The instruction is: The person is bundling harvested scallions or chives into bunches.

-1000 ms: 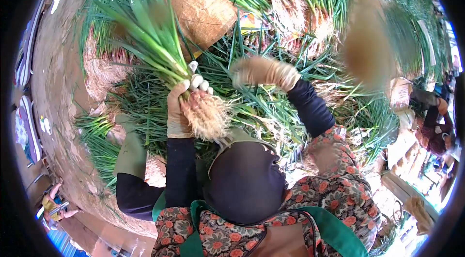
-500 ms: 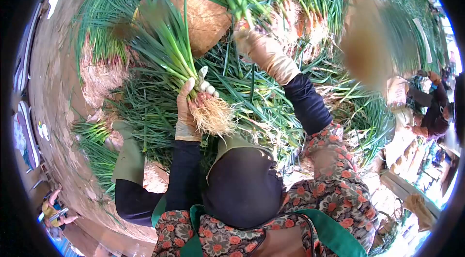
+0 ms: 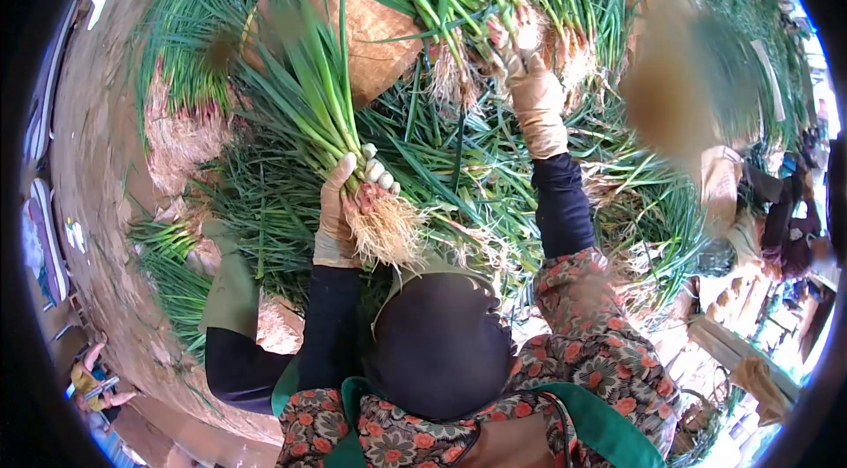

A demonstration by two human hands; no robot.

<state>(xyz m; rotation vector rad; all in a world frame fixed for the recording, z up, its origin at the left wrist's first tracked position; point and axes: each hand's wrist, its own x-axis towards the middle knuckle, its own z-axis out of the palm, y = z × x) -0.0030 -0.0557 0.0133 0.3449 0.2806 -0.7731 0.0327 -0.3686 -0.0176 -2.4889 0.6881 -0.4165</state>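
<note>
My left hand [image 3: 346,208], in a pale, dirty glove, is closed around a bunch of spring onions [image 3: 322,106] just above the roots. The long green leaves fan up and to the left, and the pale stringy roots [image 3: 386,225] hang to the right below my fingers. Farther up and to the right, my right hand [image 3: 535,102], gloved alike, has its fingers closed at the root ends of spring onions [image 3: 503,31] in the heap. Its fingertips partly blend with the roots. Loose green leaves [image 3: 423,159] lie between the two hands.
A brown rounded surface [image 3: 379,44] stands under the upper spring onions. Another bunch with reddish stems [image 3: 190,106] lies at the left. Cut leaves [image 3: 273,177] cover the ground. A dark rounded cloth shape [image 3: 441,344] is close below my hands. Another person [image 3: 785,212] is at the right.
My right hand has moved right and slightly down, from the leafy stems to the root ends beside them. The left hand still holds its bunch, slightly lower.
</note>
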